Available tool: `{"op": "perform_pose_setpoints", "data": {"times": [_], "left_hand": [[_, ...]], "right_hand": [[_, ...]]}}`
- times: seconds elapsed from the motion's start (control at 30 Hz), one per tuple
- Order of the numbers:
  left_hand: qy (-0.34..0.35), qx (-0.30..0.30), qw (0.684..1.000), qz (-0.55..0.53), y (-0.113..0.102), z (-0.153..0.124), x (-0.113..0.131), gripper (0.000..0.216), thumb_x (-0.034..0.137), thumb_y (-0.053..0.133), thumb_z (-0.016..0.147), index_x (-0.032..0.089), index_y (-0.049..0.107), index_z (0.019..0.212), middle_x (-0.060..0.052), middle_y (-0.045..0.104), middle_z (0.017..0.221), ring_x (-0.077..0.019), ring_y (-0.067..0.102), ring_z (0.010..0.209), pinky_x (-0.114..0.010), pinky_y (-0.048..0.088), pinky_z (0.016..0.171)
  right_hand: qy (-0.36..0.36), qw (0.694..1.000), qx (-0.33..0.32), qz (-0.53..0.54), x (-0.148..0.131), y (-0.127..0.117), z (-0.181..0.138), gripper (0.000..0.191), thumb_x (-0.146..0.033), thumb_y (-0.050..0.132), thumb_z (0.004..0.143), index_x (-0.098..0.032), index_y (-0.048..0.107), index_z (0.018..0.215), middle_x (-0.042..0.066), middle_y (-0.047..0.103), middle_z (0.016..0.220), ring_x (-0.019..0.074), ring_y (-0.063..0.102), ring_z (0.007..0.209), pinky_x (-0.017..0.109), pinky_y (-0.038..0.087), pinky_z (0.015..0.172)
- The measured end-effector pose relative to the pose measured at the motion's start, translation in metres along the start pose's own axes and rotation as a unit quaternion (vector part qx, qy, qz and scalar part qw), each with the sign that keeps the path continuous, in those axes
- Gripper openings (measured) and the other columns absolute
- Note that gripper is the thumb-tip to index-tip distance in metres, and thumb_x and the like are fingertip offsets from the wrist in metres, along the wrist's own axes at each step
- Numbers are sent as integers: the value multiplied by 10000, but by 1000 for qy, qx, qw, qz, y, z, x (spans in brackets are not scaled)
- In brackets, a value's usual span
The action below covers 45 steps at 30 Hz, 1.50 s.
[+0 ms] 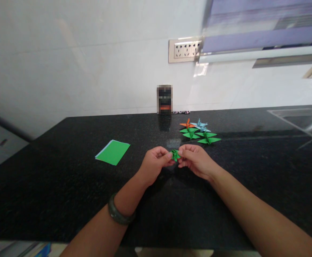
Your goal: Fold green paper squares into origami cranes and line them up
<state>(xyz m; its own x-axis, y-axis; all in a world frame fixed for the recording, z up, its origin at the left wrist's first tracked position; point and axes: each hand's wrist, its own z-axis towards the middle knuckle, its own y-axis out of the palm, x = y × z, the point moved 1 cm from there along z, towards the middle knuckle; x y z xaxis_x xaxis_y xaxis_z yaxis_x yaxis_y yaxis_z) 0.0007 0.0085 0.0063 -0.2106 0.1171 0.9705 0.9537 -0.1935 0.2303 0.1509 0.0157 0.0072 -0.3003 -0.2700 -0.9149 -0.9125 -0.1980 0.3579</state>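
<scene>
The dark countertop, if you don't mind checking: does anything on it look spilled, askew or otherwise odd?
Nothing looks spilled. The paper stack is slightly askew: a pale sheet peeks past the left edge of the green top sheet. The upright object at the back appears pixelated, hiding its details. The held green piece is too small to judge.

Pale glossy wall (pixel 104 64) with a beige-framed socket panel (pixel 186 51) above a broad, shiny black countertop (pixel 51 192)
</scene>
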Motion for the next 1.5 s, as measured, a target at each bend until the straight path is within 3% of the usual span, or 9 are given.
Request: {"op": "perform_pose_setpoints", "data": {"times": [0.57, 0.77, 1.07, 1.5], "left_hand": [[-67, -51, 984, -157, 2, -2, 1, 226, 223, 735, 627, 111, 542, 664, -11, 642, 615, -94, 614, 559, -225, 519, 597], [-84, -79, 975, -192, 3, -2, 0, 201, 218, 720, 650, 102, 558, 679, -31, 658, 644, -96, 618, 566, -227, 525, 606], [-90, -95, 969, -212, 3, -1, -1, 144, 189, 680, 694, 99, 568, 700, -43, 666, 662, -108, 631, 581, -233, 526, 614], [-94, -87, 950, -286, 7, 0, -3, 122, 118, 522, 815, 87, 583, 714, -67, 674, 682, -112, 645, 614, -225, 530, 633]], "right_hand": [[76, 986, -68, 135, -1, -1, -1, 85, -172, 615, 694, -130, 598, 622, -7, 598, 506, 69, 560, 433, 167, 520, 461], [132, 974, -71, 172, -2, -2, -1, 149, -147, 521, 756, -118, 615, 645, 7, 616, 521, 71, 574, 434, 157, 519, 455], [137, 964, -104, 203, -1, -2, -1, 189, -116, 461, 784, -85, 618, 683, 24, 634, 540, 80, 592, 446, 170, 532, 469], [143, 952, -51, 265, -4, 8, -2, 314, -89, 338, 843, -79, 597, 665, 31, 635, 504, 68, 582, 408, 156, 532, 474]]}}
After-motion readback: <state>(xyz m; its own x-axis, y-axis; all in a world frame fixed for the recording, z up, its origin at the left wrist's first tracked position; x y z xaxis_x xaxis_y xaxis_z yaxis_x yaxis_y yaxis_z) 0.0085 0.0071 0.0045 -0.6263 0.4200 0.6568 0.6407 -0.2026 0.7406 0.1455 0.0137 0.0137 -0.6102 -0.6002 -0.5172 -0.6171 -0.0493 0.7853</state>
